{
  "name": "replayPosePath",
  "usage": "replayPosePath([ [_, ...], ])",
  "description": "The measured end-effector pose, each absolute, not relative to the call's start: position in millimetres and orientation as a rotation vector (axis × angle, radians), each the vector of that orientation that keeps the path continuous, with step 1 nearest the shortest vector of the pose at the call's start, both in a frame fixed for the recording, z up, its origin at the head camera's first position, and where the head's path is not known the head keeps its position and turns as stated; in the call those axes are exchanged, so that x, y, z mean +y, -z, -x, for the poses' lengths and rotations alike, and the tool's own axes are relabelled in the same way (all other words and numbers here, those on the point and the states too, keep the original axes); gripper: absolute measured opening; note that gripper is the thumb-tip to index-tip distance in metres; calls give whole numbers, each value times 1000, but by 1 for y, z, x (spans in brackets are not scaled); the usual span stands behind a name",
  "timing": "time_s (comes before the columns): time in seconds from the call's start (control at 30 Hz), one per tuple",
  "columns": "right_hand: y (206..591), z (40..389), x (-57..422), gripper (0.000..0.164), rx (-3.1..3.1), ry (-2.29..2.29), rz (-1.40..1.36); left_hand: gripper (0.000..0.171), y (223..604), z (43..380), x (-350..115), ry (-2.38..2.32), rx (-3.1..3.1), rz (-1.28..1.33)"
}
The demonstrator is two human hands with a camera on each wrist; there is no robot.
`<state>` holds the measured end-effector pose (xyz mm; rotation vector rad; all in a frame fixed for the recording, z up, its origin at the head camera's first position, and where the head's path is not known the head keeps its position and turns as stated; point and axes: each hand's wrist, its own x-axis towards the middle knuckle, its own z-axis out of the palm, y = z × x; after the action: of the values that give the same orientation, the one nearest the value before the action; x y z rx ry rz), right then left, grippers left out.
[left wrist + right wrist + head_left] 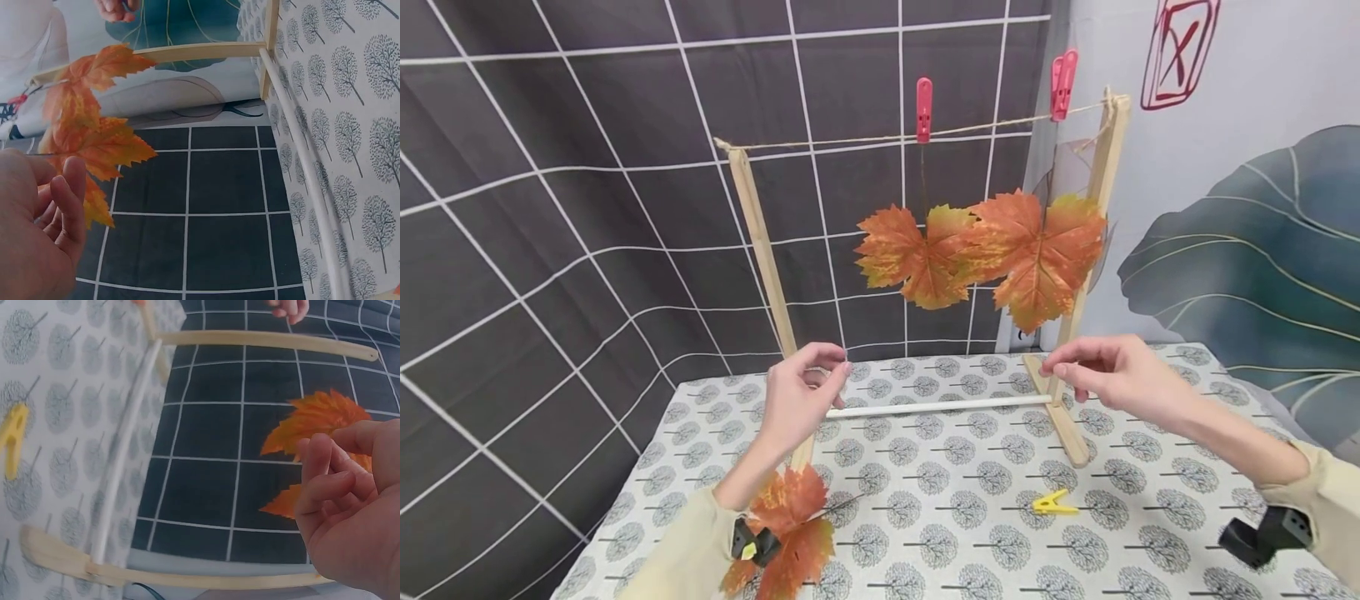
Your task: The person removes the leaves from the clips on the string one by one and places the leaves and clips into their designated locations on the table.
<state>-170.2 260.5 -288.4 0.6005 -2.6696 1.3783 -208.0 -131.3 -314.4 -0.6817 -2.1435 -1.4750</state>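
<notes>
My left hand (801,392) hovers in front of the left wooden post (762,242), fingers loosely curled and holding nothing. On the other side, my right hand (1108,371) hangs in the air near the foot of the right post (1108,158), also empty and loosely bent. Twine (835,142) runs between the post tops. Two pink clothespins (923,108) on it hold orange artificial maple leaves (1037,258) by their stems; the leaves overlap. A yellow clothespin (1054,502) lies on the tablecloth. Another orange leaf (797,550) lies at front left, partly behind my left forearm.
A white rod (940,407) joins the posts low down, and a flat wooden foot (1067,433) supports the right one. Tree-patterned cloth (917,533) covers the table. Behind hang a dark gridded curtain (647,208) and a pale curtain with large painted leaves (1262,250).
</notes>
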Motion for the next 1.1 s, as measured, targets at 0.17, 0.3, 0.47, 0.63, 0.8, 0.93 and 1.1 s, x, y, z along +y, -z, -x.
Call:
replayPosePath([
  [0.17, 276, 173, 260, 16, -2636, -1342, -625, 14, 306, 212, -129, 1458, -2136, 691],
  [0.3, 265, 177, 259, 17, -2615, -1324, -639, 15, 295, 214, -126, 1456, -2150, 688],
  [0.47, 254, 181, 258, 19, -2615, -1298, -656, 17, 282, 216, -122, 1472, -2185, 660],
  [0.63, 244, 185, 254, 22, -2597, -1303, -670, 19, 271, 219, -117, 1511, -2177, 669],
  [0.8, 232, 188, 250, 24, -2594, -1319, -630, 19, 261, 222, -113, 1559, -2150, 696],
  [0.93, 225, 190, 248, 27, -2577, -1348, -577, 20, 255, 225, -110, 1585, -2133, 705],
  [1.1, 218, 194, 246, 28, -2524, -1389, -618, 21, 250, 229, -107, 1633, -2103, 725],
])
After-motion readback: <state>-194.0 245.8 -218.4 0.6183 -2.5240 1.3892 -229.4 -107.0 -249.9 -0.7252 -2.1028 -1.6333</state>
